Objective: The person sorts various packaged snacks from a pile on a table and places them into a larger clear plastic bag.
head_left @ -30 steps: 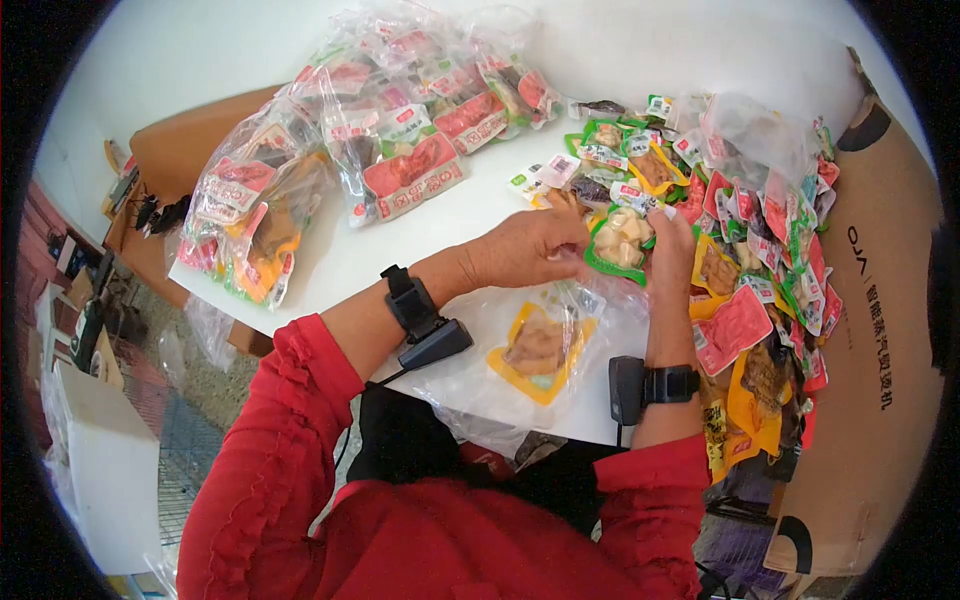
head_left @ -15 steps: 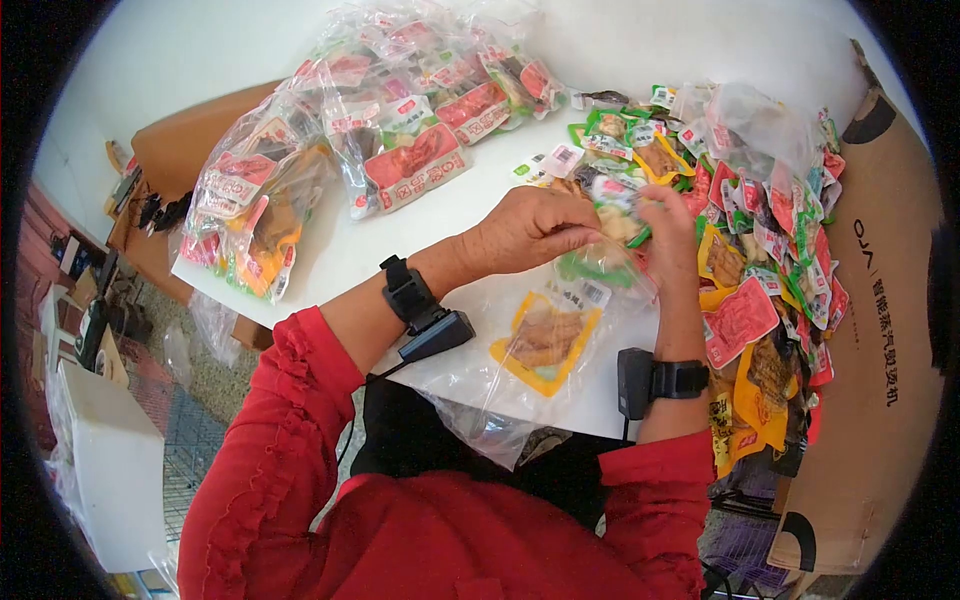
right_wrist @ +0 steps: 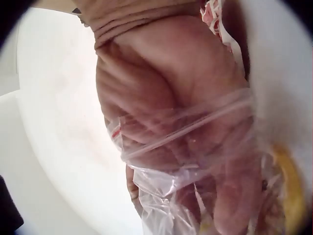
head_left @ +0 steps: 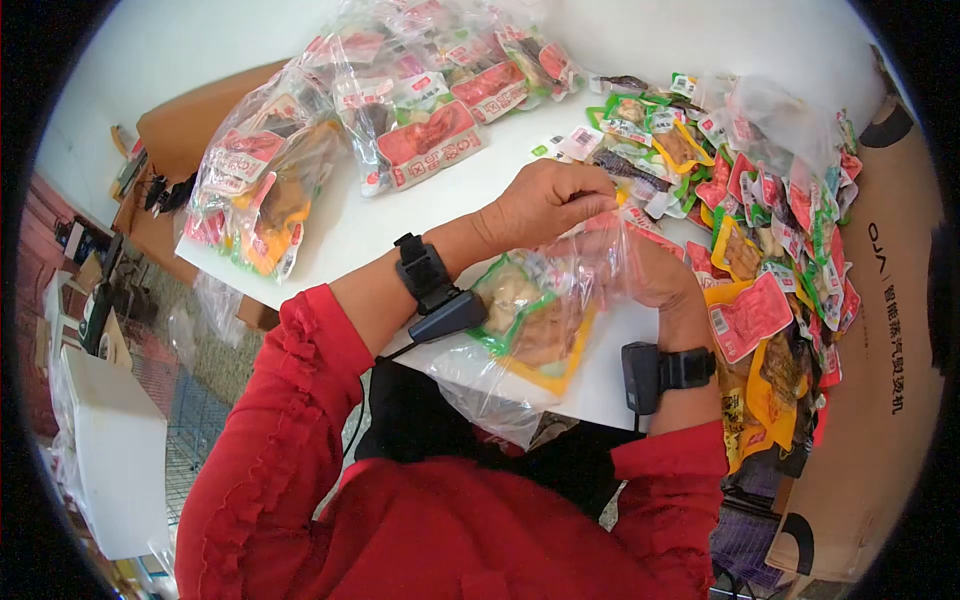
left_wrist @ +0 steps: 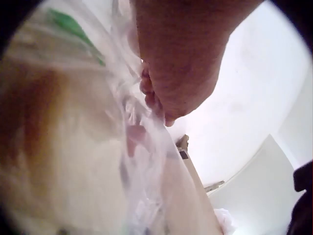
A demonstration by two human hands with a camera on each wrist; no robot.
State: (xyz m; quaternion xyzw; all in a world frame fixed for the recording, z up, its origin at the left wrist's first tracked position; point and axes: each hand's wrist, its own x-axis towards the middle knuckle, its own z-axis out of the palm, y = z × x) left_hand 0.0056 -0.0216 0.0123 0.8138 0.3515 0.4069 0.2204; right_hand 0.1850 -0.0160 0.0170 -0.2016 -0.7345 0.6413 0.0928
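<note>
In the head view, my left hand (head_left: 550,205) pinches the upper edge of a clear plastic bag (head_left: 480,395) lying on the white table. My right hand (head_left: 635,262) reaches through the bag's mouth. The right wrist view shows the film's rim across that palm, with the fingers extended inside and nothing seen in their grasp. Inside the bag, a green-edged packet (head_left: 510,300) of pale chunks overlaps a yellow-edged packet (head_left: 565,365) of brown food. The left wrist view has the bag film (left_wrist: 146,191) close beside the left hand (left_wrist: 181,63).
Loose food packets (head_left: 740,250) are heaped along the table's right side, by a large cardboard box (head_left: 875,300). Several filled clear bags (head_left: 425,135) stand at the back left. A white plastic bag (head_left: 770,115) lies on the heap.
The green-edged packet has gone from my right hand down into the clear bag, onto the yellow-edged one. My right hand has moved left into the bag's mouth.
</note>
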